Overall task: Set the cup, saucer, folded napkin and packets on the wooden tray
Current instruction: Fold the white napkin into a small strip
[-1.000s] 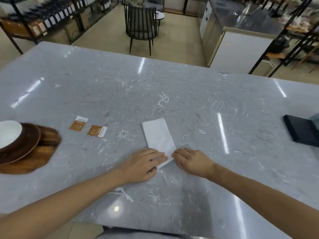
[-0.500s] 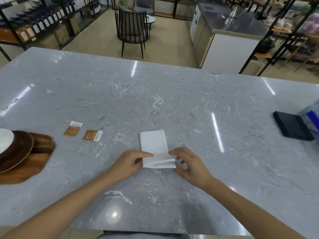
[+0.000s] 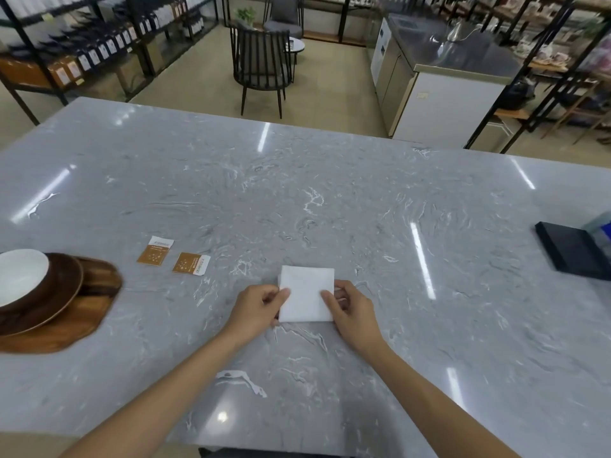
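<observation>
A white napkin, folded into a near square, lies flat on the grey marble table. My left hand pinches its left edge and my right hand presses its right edge. Two orange-and-white packets lie flat to the left of the napkin. At the far left a wooden tray carries a dark brown saucer with a white-lined cup on it, cut off by the frame edge.
A black flat object and a blue-topped container sit at the table's right edge. Beyond the table stand a dark chair, shelves with bottles and a steel counter.
The long napkin strip has been folded over on itself into a shorter square. Both hands moved from its near end to its left and right sides.
</observation>
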A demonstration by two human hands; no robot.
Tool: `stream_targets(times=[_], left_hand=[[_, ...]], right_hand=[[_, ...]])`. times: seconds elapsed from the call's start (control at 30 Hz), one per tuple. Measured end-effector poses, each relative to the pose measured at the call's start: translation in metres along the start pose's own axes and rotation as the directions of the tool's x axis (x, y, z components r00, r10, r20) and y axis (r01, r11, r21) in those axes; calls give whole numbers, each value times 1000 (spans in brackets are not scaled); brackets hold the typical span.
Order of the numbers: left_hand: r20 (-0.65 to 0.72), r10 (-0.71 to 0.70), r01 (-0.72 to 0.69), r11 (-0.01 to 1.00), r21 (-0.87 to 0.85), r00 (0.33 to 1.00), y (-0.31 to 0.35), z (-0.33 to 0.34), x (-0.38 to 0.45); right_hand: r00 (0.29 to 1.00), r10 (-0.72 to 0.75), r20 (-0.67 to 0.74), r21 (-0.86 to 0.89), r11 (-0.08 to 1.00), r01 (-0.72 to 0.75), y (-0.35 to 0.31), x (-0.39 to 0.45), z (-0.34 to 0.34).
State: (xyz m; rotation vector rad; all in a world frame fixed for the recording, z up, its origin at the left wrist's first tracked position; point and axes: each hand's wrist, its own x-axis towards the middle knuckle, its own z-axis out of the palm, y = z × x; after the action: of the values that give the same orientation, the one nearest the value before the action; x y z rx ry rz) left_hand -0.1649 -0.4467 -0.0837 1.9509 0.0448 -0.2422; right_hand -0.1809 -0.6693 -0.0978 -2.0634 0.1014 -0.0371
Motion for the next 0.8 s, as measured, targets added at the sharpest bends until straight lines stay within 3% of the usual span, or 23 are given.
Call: stream_targets(times=[0.13,0.4,0.57,0.67,0.73,0.8], left_hand=[[-128,-16,19,1000,23,992,-1,8,0],[-198,-10,28,995,91,980,0,15,-4],[-242,178,-102,950,296,954,1,22,-8],[-207,322,-207,875,437,924,1,24,-13],[-144,492,-311,722,618,859,1,25,-13],[-28,565,-388,601,699,825,2,27,-9]], right_hand=[[998,48,-35,59,997,-46,-1,7,7],[986,110,-121,-14,994,-113,-4,4,17],[989,81,-125,-125,987,-97,-5,-5,15],[984,-130,-120,-370,926,77,-5,-14,14],[935,-352,-39,-550,789,274,-6,-14,14],[886,-456,88,-608,679,411,-9,-6,15]])
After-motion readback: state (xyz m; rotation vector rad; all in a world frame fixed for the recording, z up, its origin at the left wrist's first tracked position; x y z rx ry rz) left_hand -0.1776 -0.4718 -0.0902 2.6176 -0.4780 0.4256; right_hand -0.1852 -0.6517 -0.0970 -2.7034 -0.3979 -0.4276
